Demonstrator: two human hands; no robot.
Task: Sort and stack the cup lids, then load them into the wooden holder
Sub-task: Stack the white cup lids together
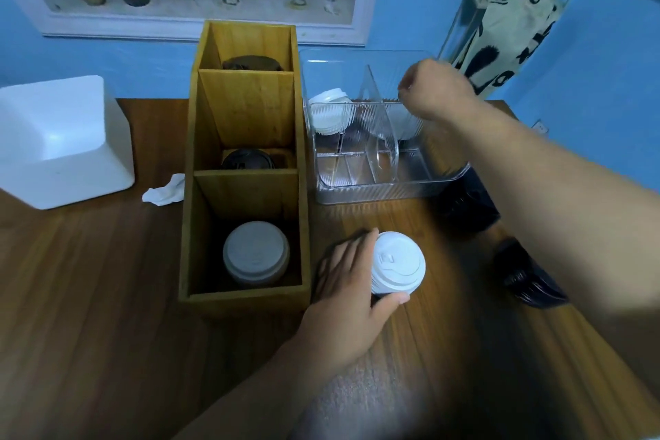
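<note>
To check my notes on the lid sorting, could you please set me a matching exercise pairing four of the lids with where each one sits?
Things:
1. grey lid
2. black lid
3. brown lid
4. white lid stack

Places:
A. far compartment of the wooden holder
B. outside the holder, to its right, gripped by the left hand
C. near compartment of the holder
D. middle compartment of the holder

Pairs: 1-C, 2-D, 3-A, 4-B.

Left hand (343,282) and right hand (435,93) are bare, like both forearms (535,171).
</note>
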